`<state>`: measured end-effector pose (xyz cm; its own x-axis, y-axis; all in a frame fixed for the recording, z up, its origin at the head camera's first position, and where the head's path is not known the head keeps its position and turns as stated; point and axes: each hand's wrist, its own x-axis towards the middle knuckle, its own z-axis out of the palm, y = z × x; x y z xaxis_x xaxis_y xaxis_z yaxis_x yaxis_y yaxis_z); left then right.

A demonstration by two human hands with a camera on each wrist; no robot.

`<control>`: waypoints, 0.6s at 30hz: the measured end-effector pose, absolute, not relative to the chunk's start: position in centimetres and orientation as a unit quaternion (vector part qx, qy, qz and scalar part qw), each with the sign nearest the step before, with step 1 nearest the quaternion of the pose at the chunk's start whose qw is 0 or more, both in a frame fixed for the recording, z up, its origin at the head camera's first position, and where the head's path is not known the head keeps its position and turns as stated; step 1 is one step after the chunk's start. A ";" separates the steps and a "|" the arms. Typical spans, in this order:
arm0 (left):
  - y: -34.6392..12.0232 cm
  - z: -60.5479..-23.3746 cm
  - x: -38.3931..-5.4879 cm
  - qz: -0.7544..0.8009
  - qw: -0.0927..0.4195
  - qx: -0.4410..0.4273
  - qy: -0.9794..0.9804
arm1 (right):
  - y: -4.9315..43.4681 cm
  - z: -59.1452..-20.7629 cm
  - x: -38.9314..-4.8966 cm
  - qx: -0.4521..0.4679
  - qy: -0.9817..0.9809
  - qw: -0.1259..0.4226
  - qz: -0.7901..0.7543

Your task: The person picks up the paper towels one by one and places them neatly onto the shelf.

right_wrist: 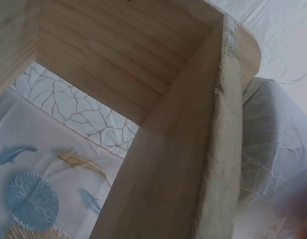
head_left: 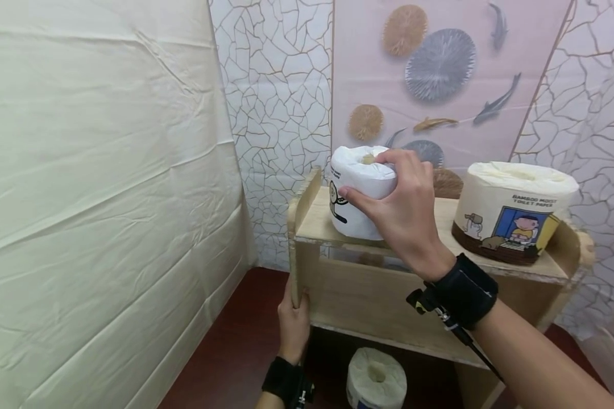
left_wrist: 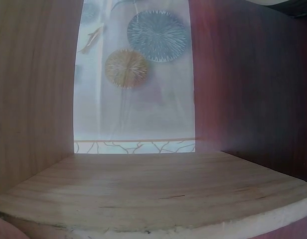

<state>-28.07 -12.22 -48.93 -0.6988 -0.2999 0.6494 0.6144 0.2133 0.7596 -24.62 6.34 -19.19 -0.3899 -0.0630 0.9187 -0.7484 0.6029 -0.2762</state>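
Note:
A white wrapped toilet paper roll (head_left: 360, 199) with a black line drawing stands at the left end of the top board of a small wooden shelf (head_left: 358, 289). My right hand (head_left: 406, 201) grips it from the right, thumb on its front and fingers over its top. In the right wrist view the wrapped roll (right_wrist: 265, 134) shows blurred beside the board's edge. My left hand (head_left: 294, 324) holds the lower edge of the shelf's left side panel (head_left: 302, 227). Only a sliver of the left hand (left_wrist: 8, 229) enters the left wrist view.
A cream and brown toilet paper roll (head_left: 514, 210) stands at the top board's right end. Another roll (head_left: 376, 378) sits below, under the shelf's lower board. A pale cloth wall (head_left: 102, 187) rises at the left, above a dark red floor (head_left: 225, 341). A patterned wall (head_left: 281, 85) stands behind.

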 end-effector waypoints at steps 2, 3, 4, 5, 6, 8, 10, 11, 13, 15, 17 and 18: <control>-12.2 -48.9 -28.1 -0.616 0.372 -0.114 -0.686 | 6.2 -19.3 -24.8 0.267 -0.756 0.478 0.358; -12.1 -48.8 -28.1 -0.615 0.373 -0.113 -0.686 | 6.1 -19.3 -24.8 0.266 -0.757 0.477 0.359; -12.2 -48.8 -28.0 -0.614 0.373 -0.112 -0.686 | 6.0 -19.3 -24.9 0.264 -0.758 0.476 0.359; -12.2 -48.8 -28.1 -0.613 0.374 -0.112 -0.687 | 5.9 -19.4 -25.0 0.263 -0.759 0.475 0.360; -12.2 -48.8 -28.1 -0.611 0.376 -0.113 -0.687 | 5.8 -19.4 -25.1 0.261 -0.760 0.475 0.360; -12.2 -48.9 -28.1 -0.609 0.378 -0.113 -0.688 | 5.6 -19.5 -25.4 0.255 -0.763 0.472 0.360; -12.2 -48.9 -28.2 -0.608 0.380 -0.112 -0.689 | 5.4 -19.6 -25.6 0.249 -0.768 0.468 0.359; -12.2 -48.9 -28.2 -0.608 0.380 -0.111 -0.688 | 5.3 -19.7 -25.7 0.246 -0.771 0.465 0.359; -12.1 -48.9 -28.1 -0.612 0.376 -0.108 -0.688 | 5.2 -19.8 -25.8 0.241 -0.777 0.460 0.356; -12.1 -48.8 -28.1 -0.614 0.374 -0.107 -0.687 | 5.0 -19.8 -25.9 0.237 -0.782 0.457 0.350; -12.1 -48.8 -28.1 -0.613 0.374 -0.105 -0.687 | 4.9 -19.8 -25.9 0.235 -0.787 0.456 0.342; -12.2 -48.8 -28.2 -0.612 0.376 -0.106 -0.688 | 4.9 -19.8 -25.9 0.235 -0.789 0.456 0.338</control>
<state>-28.16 -12.15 -48.78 -0.6953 -0.3142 0.6464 0.6058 0.2276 0.7624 -25.91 4.86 -19.84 -0.4733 -0.0624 0.8787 -0.6785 0.6620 -0.3184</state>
